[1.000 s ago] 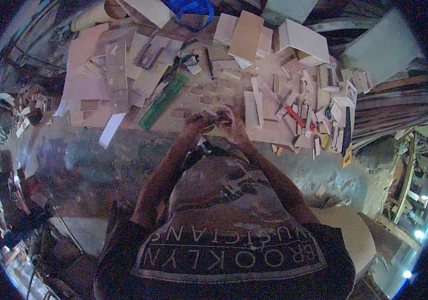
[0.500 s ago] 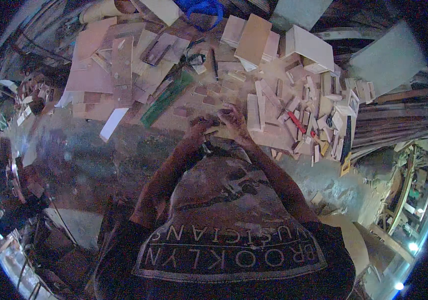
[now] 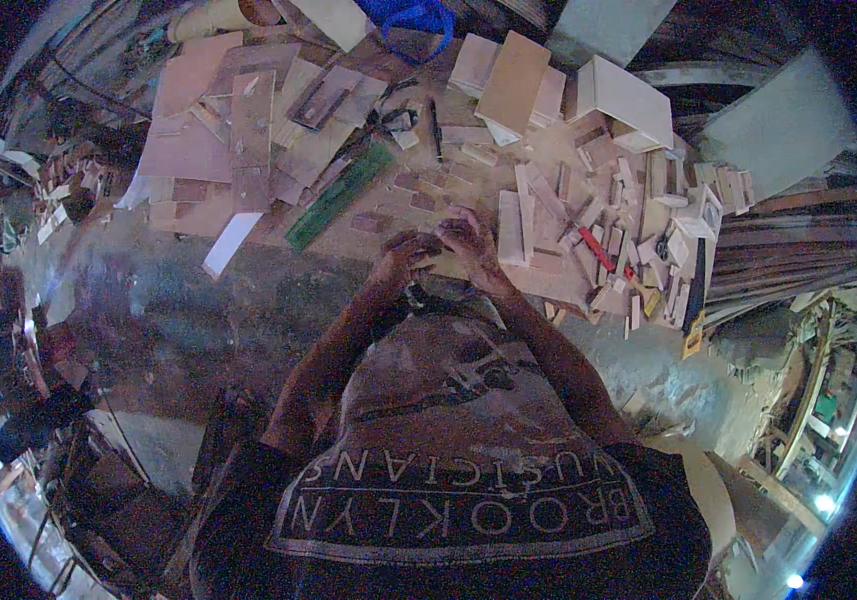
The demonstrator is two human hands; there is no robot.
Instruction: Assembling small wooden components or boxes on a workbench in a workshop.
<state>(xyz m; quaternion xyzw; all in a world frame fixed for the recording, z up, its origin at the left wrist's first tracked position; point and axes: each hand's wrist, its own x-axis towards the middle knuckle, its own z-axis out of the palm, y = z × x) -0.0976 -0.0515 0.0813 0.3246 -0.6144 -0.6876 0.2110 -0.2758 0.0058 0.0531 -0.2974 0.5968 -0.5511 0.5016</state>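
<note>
At the near edge of the workbench (image 3: 278, 228), both my hands are close together in front of my body. My left hand (image 3: 402, 260) is curled, its fingertips turned in toward the other hand. Beside it, my right hand (image 3: 472, 252) has bent fingers closing in from the right. What they pinch, if anything, is too dark and small to make out. Just beyond the fingers lie several small flat wood blocks (image 3: 366, 222). A green strip (image 3: 340, 195) rests slantwise to the left of them, and a pale upright wood piece (image 3: 510, 226) stands to the right.
Heaped wood offcuts (image 3: 628, 215) cover the bench's right side, with a red-handled tool (image 3: 596, 248) and a saw (image 3: 695, 300) among them. A white box (image 3: 625, 103) stands behind. Boards (image 3: 251, 140) lie at left; a blue bag (image 3: 416, 28) sits at the far edge.
The whole view has shifted slightly. My hands stay at the same spot by the bench edge, with only small finger movements; the pale sliver seen between them earlier is less visible.
</note>
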